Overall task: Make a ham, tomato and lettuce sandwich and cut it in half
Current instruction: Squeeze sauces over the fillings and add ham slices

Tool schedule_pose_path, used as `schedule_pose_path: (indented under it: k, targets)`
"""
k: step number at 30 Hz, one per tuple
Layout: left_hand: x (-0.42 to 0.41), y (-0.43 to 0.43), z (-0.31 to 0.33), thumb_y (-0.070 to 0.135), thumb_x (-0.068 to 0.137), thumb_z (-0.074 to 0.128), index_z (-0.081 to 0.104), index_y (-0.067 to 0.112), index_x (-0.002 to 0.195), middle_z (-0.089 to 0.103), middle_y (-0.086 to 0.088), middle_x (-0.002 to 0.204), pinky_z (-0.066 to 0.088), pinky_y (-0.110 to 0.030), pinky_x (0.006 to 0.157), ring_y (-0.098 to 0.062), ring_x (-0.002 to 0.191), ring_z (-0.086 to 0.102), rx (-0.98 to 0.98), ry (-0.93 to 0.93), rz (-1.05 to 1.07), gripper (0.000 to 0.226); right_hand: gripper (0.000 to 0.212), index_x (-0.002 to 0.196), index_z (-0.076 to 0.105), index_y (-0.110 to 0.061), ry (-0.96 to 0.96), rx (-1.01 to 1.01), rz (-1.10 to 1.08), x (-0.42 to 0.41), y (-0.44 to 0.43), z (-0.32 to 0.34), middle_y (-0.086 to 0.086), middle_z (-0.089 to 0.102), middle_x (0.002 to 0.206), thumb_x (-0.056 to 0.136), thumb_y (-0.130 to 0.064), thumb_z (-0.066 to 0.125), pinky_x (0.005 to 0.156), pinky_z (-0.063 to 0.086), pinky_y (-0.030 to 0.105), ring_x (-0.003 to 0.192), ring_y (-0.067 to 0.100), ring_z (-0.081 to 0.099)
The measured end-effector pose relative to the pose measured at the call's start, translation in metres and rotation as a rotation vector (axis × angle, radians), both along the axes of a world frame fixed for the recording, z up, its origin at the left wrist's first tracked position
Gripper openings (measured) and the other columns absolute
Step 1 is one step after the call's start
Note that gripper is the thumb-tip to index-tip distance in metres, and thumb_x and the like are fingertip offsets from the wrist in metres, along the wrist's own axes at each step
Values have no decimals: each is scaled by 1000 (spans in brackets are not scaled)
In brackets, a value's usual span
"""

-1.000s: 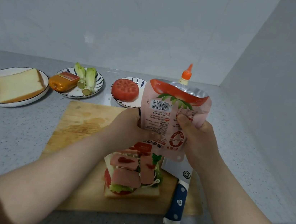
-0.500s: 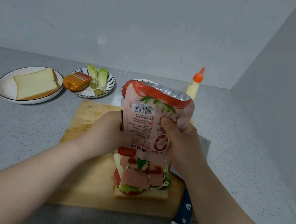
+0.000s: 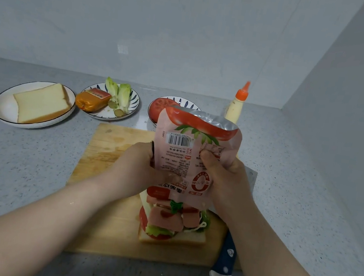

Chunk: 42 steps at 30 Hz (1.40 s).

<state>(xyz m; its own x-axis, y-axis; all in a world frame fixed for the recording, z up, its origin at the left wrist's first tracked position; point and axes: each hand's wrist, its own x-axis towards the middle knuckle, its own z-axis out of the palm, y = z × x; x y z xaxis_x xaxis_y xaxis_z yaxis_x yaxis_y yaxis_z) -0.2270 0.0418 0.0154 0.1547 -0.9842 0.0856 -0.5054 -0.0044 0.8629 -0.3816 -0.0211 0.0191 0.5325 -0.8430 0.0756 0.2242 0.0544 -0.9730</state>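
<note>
An open sandwich lies on a wooden cutting board: one bread slice below, with tomato, lettuce and ham pieces on top, and red sauce blobs on the ham. Both hands hold a pink ketchup pouch upside down right above it. My left hand grips the pouch's left side, my right hand squeezes its right side. The pouch's lower end hides the sandwich's far part. A second bread slice rests on a white plate at the far left.
A knife with a blue handle lies on the board's right edge, blade under my right hand. Behind the board stand a plate with lettuce stubs and wrapped ham, a plate with a tomato half, and a mayonnaise bottle.
The pouch stays held over the sandwich, now slightly lower, hiding more of the ham. The camera has shifted, so the mayonnaise bottle shows fully beside the pouch.
</note>
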Motion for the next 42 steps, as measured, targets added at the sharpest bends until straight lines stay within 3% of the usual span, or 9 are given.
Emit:
schedule_pose_path:
  k: [19,22,25,28,31,33,35,38,42]
  targets:
    - [-42,-32,6,15,68,76,55,43,66,49,38,50,34,8,50,29,57,47,-33,53,-73,35,13,81,68,-32,165,-119,-64,-50,-20,8,-12,74,84,73,-32,57,66,57,22,82,9,70]
    - [-38,-31,6,12,68,76,59,37,69,48,33,55,35,7,52,28,55,47,-82,0,-26,31,25,83,66,-31,276,-156,11,-58,-25,13,-14,73,82,83,-9,56,66,54,15,81,4,69]
    - [-31,-26,9,13,69,75,69,21,83,62,14,64,44,-4,57,8,56,57,-120,-116,12,16,36,69,67,-28,462,-224,56,-59,-25,21,-10,71,75,84,2,54,74,51,14,77,0,66]
    - [-30,-22,15,8,70,74,73,11,88,71,-4,84,47,-18,67,-11,72,62,-185,-165,11,19,54,49,59,-35,518,-275,20,-68,-24,24,-32,57,45,83,6,57,56,42,-1,53,-21,53]
    - [-27,-19,22,-2,64,76,66,21,93,63,8,93,42,-8,75,-2,85,57,-389,-163,-50,38,73,70,61,-62,395,-538,149,-64,-22,29,-49,56,71,82,9,52,68,40,-5,75,-28,52]
    - [-24,-21,24,-1,64,77,62,22,102,55,14,107,39,-6,82,0,96,52,-387,-170,62,47,48,87,62,-59,260,-707,108,-54,-20,27,-40,61,95,87,-13,50,79,48,7,93,-18,57]
    - [-19,-25,25,3,74,69,56,23,114,52,23,97,40,0,70,11,83,52,-169,-58,240,47,15,92,66,-30,200,-860,28,-48,-21,20,-10,65,110,79,-28,58,86,54,28,102,5,60]
    - [-9,-27,22,22,90,51,67,12,86,62,5,68,46,-9,48,-2,55,59,230,497,221,20,35,99,55,-10,200,-1037,-85,-40,-17,5,7,60,110,72,-29,66,93,50,37,106,21,55]
    - [4,-30,11,42,86,42,76,10,67,71,-15,80,51,-37,77,-24,69,68,345,1008,71,49,34,102,55,-21,380,-1254,-128,-31,-6,-18,-3,61,118,73,-37,64,103,42,31,119,19,41]
